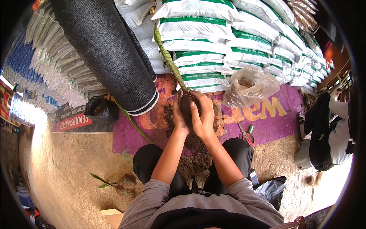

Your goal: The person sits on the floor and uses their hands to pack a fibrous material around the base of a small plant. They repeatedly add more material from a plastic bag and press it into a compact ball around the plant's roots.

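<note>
My left hand and my right hand are cupped around a dark ball of soil, pressing it from both sides. A long mottled green leaf, like a snake plant's, rises from the top of the ball and leans away to the left. Below my hands, loose dark soil is scattered over a purple printed banner. Red-handled scissors and a spool of green thread lie on the banner right of my right hand. The underside of the ball is hidden.
A clear plastic bag with brown material stands ahead right, a black bag ahead left. A black fabric roll juts in before stacked white sacks. Rooted plants lie on the floor. Another person is at right.
</note>
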A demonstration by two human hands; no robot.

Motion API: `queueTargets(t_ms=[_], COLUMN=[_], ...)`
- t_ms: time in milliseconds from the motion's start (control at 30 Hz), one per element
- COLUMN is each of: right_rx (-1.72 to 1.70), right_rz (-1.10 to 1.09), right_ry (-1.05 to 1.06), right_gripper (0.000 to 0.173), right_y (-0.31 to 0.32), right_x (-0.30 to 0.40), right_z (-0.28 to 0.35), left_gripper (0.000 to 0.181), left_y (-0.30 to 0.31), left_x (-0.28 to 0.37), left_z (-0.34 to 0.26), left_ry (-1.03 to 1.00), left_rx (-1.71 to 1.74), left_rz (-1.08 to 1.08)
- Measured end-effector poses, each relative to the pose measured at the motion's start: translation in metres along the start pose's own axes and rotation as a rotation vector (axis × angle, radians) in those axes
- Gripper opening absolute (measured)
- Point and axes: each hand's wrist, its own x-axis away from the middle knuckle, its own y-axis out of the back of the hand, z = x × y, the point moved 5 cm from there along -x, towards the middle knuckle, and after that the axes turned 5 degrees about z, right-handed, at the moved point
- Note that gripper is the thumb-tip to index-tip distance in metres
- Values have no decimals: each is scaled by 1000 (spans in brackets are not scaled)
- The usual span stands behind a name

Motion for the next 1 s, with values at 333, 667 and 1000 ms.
queueTargets(t_ms=[333,667,1000], right_rx=[77,-670,377], right_rz=[13,-338,-250], right_ry=[106,-231,180], right_gripper=[43,55,60], right_y=[-6,22,25], right_x=[3,-5,-18], right_z=[2,-55,13], left_gripper=[39,45,38], left_y=[0,24,20], left_x=[1,-12,-11], left_z=[-6,-13,2], left_ry=[-38,19,-5], left_rx=[-100,-16,49], left_rz=[-10,-99,29])
